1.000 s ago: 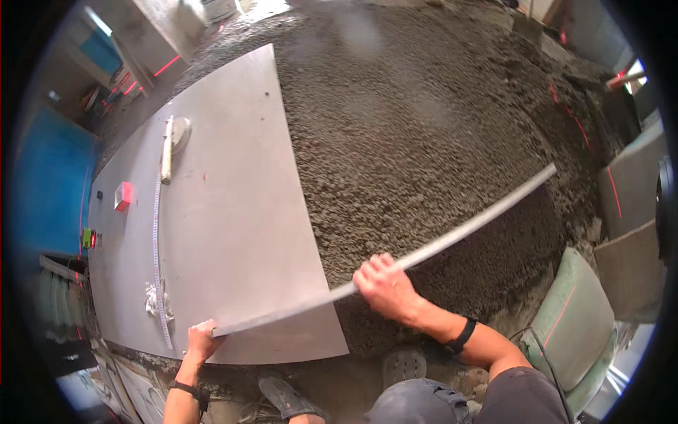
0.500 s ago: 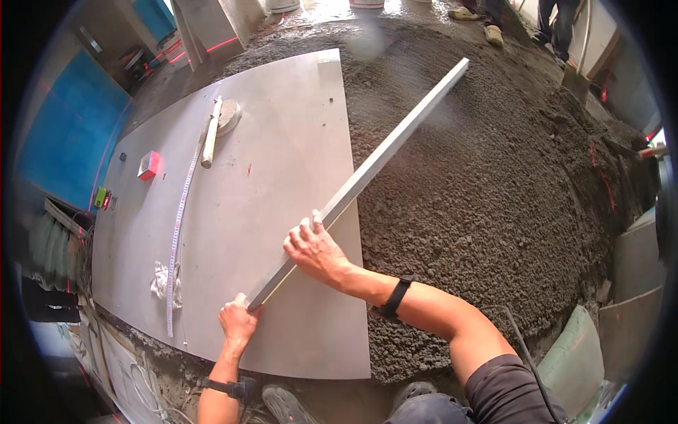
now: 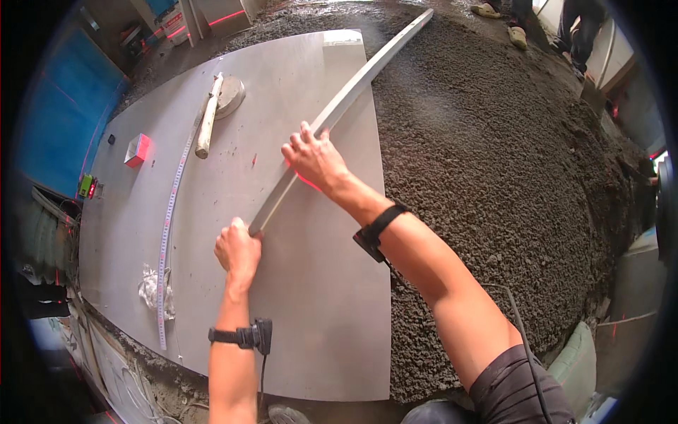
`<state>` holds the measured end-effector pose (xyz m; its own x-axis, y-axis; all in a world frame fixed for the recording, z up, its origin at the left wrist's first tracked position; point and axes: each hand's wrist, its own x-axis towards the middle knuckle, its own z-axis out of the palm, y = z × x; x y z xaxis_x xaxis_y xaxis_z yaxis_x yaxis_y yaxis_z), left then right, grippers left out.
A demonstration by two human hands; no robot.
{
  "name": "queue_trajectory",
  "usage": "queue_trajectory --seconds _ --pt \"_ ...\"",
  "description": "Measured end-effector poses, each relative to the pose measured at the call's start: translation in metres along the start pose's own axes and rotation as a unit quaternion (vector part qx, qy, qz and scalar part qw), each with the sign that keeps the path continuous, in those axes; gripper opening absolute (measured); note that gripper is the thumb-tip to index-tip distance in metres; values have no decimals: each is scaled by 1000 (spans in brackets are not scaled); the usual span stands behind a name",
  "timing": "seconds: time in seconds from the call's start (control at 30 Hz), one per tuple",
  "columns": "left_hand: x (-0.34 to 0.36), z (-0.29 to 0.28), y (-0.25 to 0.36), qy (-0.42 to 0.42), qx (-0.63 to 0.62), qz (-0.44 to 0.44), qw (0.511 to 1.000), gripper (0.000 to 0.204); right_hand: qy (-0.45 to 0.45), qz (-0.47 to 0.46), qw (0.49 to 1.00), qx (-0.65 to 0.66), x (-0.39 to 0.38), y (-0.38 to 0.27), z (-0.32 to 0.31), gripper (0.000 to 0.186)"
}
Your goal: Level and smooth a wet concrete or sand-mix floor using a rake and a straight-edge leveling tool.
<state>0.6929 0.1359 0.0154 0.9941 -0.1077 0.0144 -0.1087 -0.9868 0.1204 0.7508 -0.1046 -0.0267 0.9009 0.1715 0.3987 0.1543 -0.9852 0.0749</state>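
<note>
A long grey metal straightedge (image 3: 351, 93) slants from near my left hand up to the far side, above a large grey slab (image 3: 325, 297). Its far end reaches over the wet mortar bed (image 3: 487, 177) to the right of the slab. My left hand (image 3: 238, 249) is closed round the bar's near end. Farther along, my right hand (image 3: 315, 161) grips the same bar, fingers bent over its edge. Dark bands with small devices circle both wrists.
On the slab lie a measuring tape (image 3: 167, 219), a mallet (image 3: 206, 127) with a round grey head, a red-and-white box (image 3: 138, 150) and crumpled plastic (image 3: 150, 288). A green device (image 3: 86, 186) sits at its left edge. Another person's shoe (image 3: 518, 37) shows at the far right.
Both hands have pushed the straightedge away from me. Its far end has swung leftward and now points farther off. The view has shifted a little too.
</note>
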Motion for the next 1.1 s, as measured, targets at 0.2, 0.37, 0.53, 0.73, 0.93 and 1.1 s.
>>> queue_trajectory --seconds 0.2,0.37,0.53,0.73,0.93,1.1 --pt "58 -4 17 -12 2 -5 1000 35 -27 12 999 13 47 30 19 29" --pt "92 1 48 -11 3 1 1000 34 -27 8 999 -15 77 69 36 30" --pt "111 -5 59 -34 -1 -25 999 33 -30 -1 1000 -4 103 84 41 28" --pt "93 6 44 -15 -1 0 1000 35 -75 -12 997 10 91 70 39 31" --pt "25 4 -6 3 -1 -13 1000 37 2 -43 999 -13 37 4 11 23" --pt "-39 -4 -69 24 -14 6 1000 38 22 -38 999 1 -18 -66 -29 21"
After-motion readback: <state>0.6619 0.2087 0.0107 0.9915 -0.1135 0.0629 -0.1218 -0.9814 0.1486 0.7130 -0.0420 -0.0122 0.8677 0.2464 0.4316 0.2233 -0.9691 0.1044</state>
